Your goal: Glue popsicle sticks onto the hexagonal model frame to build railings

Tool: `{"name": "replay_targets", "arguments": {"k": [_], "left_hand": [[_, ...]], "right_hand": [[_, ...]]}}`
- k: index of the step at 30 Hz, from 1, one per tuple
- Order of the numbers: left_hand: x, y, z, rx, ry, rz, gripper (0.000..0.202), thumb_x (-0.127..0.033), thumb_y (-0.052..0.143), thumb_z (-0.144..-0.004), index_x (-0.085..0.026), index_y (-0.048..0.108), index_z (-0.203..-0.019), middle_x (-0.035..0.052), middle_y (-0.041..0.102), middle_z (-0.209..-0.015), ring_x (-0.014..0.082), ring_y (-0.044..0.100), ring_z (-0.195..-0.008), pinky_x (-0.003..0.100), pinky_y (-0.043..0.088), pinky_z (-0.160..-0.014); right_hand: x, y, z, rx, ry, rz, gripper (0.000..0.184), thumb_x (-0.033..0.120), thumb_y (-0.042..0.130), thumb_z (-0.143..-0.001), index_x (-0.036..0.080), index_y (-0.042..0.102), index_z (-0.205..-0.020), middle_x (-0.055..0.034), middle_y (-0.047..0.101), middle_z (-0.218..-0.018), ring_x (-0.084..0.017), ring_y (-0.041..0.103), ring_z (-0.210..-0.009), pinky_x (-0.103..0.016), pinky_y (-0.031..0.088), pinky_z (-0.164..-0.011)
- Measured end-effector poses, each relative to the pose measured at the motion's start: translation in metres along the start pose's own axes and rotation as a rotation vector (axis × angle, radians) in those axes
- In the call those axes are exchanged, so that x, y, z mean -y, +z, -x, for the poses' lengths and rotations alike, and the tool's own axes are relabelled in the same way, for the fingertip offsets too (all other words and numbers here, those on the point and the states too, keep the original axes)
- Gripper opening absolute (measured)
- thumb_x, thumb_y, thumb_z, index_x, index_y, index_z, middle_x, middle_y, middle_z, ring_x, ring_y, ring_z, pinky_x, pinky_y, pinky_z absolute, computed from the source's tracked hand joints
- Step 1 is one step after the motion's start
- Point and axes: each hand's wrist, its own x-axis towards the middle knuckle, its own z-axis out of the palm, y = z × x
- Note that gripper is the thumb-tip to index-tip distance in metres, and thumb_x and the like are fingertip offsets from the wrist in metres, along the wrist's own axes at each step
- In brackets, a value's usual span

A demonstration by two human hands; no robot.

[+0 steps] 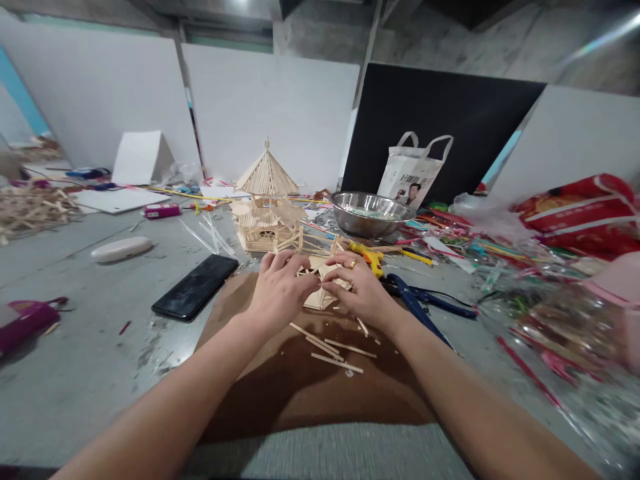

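A small model part built of pale wooden sticks rests on a brown board, partly covered by my fingers. My left hand grips its left side with curled fingers, thumb and fingertips near its middle. From the right, my right hand, with a ring on one finger, pinches at the same spot, its fingertips almost touching the left thumb. Any small piece between the fingertips is hidden. Several loose wooden sticks lie on the board in front. Behind stands a stick-built pavilion with a pointed roof.
A black phone and a white oval case lie left. A yellow glue gun and blue-handled pliers sit right of my hands. A steel bowl stands behind; plastic scraps cover the right side.
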Motion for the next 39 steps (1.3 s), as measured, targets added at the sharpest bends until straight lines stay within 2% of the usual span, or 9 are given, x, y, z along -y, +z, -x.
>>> {"name": "replay_targets", "arguments": {"k": [3,5,9,10,12,14,17,21,39], "left_hand": [[0.009,-0.002,-0.002,0.020,0.008,0.047,0.019,-0.035,0.047,-0.078,-0.026,0.063,-0.077,0.0025,0.058,-0.094,0.0218,0.040,-0.093,0.039,0.029,-0.079],[0.017,0.000,-0.001,0.022,-0.030,0.087,0.019,-0.036,0.052,-0.074,-0.026,0.061,-0.086,0.0032,0.056,-0.100,0.0228,0.040,-0.097,0.039,0.029,-0.081],[0.036,0.008,0.007,0.005,-0.213,0.267,0.046,-0.038,0.060,-0.066,-0.020,0.051,-0.107,0.0075,0.051,-0.106,0.0221,0.042,-0.098,0.037,0.034,-0.083],[0.040,0.011,0.009,0.014,-0.265,0.346,0.050,-0.039,0.061,-0.064,-0.019,0.049,-0.109,0.0080,0.050,-0.107,0.0205,0.044,-0.094,0.035,0.036,-0.080],[0.044,0.016,0.012,0.056,-0.392,0.515,0.054,-0.038,0.061,-0.063,-0.017,0.046,-0.110,0.0079,0.050,-0.103,0.0138,0.049,-0.075,0.028,0.041,-0.066],[0.044,0.019,0.012,0.119,-0.526,0.649,0.052,-0.037,0.061,-0.063,-0.015,0.047,-0.108,0.0056,0.053,-0.093,0.0083,0.044,-0.058,0.022,0.039,-0.055],[0.041,0.020,0.011,0.192,-0.648,0.757,0.043,-0.036,0.060,-0.065,-0.014,0.053,-0.100,0.0002,0.054,-0.073,0.0060,0.038,-0.049,0.019,0.034,-0.047],[0.040,0.017,0.008,0.228,-0.642,0.737,0.034,-0.038,0.058,-0.065,-0.015,0.059,-0.090,-0.0030,0.049,-0.059,0.0068,0.036,-0.049,0.019,0.031,-0.048],[0.045,0.023,0.011,0.190,-0.607,0.819,0.026,-0.038,0.053,-0.069,-0.015,0.061,-0.078,-0.0021,0.051,-0.059,0.0061,0.034,-0.048,0.019,0.027,-0.046]], "right_hand": [[-0.001,0.003,-0.006,-0.014,-0.010,-0.025,0.014,0.031,0.055,-0.074,0.018,0.061,-0.073,-0.0062,0.057,-0.097,-0.019,0.044,-0.102,-0.036,0.032,-0.092],[-0.001,0.004,-0.009,-0.036,-0.004,-0.025,0.013,0.029,0.054,-0.074,0.018,0.060,-0.071,-0.0062,0.057,-0.097,-0.020,0.044,-0.102,-0.037,0.031,-0.093],[-0.006,0.010,-0.010,-0.113,0.033,-0.022,0.010,0.026,0.054,-0.074,0.017,0.057,-0.071,-0.0075,0.057,-0.095,-0.020,0.044,-0.101,-0.038,0.033,-0.090],[-0.008,0.012,-0.009,-0.125,0.037,-0.021,0.009,0.026,0.054,-0.074,0.017,0.057,-0.071,-0.0076,0.057,-0.095,-0.020,0.045,-0.100,-0.038,0.034,-0.090],[-0.012,0.016,-0.009,-0.136,0.041,-0.023,0.007,0.024,0.055,-0.073,0.018,0.056,-0.071,-0.0073,0.056,-0.094,-0.020,0.046,-0.099,-0.037,0.035,-0.088],[-0.013,0.019,-0.008,-0.132,0.045,-0.029,0.005,0.023,0.054,-0.073,0.018,0.056,-0.071,-0.0069,0.056,-0.094,-0.019,0.046,-0.098,-0.037,0.035,-0.088],[-0.014,0.023,-0.007,-0.118,0.051,-0.038,0.003,0.021,0.054,-0.073,0.019,0.055,-0.072,-0.0065,0.055,-0.095,-0.019,0.046,-0.097,-0.036,0.035,-0.087],[-0.016,0.023,-0.005,-0.125,0.073,-0.052,0.003,0.021,0.053,-0.074,0.018,0.054,-0.073,-0.0071,0.055,-0.097,-0.018,0.046,-0.098,-0.035,0.035,-0.088],[-0.018,0.024,-0.003,-0.089,0.049,-0.032,0.008,0.024,0.047,-0.078,0.019,0.053,-0.079,-0.0071,0.056,-0.099,-0.018,0.048,-0.097,-0.035,0.037,-0.085]]}}
